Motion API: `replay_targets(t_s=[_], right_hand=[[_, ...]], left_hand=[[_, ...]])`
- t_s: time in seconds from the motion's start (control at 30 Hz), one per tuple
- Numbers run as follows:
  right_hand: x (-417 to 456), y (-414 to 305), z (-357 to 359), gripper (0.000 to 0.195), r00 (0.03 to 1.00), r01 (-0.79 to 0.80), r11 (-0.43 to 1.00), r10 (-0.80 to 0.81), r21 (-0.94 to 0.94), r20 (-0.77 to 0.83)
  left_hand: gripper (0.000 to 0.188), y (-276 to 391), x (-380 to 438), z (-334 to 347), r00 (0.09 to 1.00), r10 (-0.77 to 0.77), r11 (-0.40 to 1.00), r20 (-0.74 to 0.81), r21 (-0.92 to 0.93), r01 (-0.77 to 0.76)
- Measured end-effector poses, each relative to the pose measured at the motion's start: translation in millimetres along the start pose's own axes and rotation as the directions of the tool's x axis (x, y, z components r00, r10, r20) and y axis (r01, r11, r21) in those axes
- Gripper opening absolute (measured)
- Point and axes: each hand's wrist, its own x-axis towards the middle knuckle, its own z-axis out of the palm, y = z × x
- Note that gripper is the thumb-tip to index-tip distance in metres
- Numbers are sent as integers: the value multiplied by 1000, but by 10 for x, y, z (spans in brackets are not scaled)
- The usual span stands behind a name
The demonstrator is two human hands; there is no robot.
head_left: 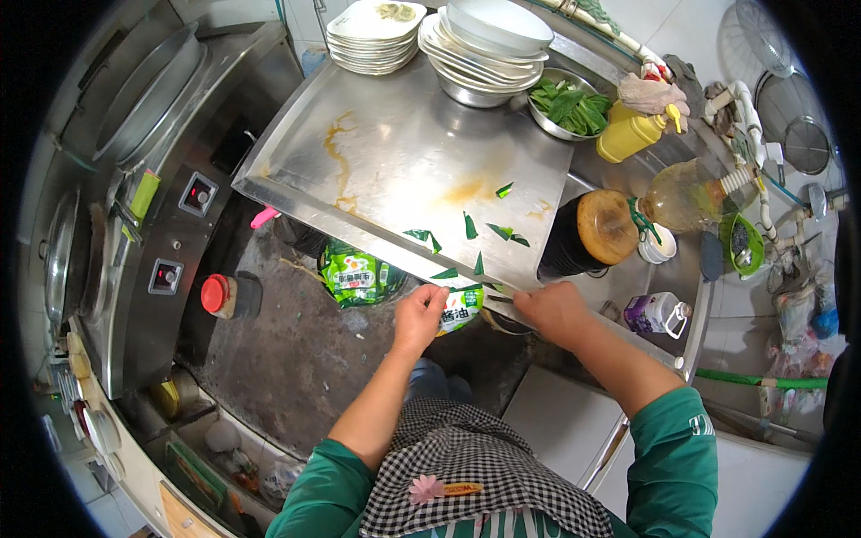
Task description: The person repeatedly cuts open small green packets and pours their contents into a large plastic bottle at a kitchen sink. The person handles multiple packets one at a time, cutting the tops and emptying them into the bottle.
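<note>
Pinched at its upper left edge by my left hand [420, 315], a white and green soy sauce pouch [464, 306] hangs at the front edge of the steel counter [403, 155]. My right hand [553, 311] grips scissors [499, 298]; their dark blades point left toward the pouch's top corner, and the handles are hidden in my fist. Several snipped green pouch corners [469, 226] lie scattered on the counter and its rim. Below, more green pouches [356, 277] fill a dark container on the floor side.
Right of the counter stand a large jug of dark liquid [572, 242], a yellow pump bottle [629, 138] and a purple-labelled jug [652, 313]. Stacked plates [373, 50], bowls [488, 60] and a bowl of greens [572, 111] line the back. A red-lidded jar [225, 296] is at left.
</note>
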Motion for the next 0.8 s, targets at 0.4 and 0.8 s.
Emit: replay_targets(t_s=[0.4,0.8], right_hand=[[132,-443,-308,32,910,-269,627,415,731,-21],[391,-927,-636,25,906,-54,134,424,989,-8]], left_hand=[[18,147,-153,-285,989,117,989,95,-108,-106],[13,731,-370,-783,927,369,929,60,-20,-369]])
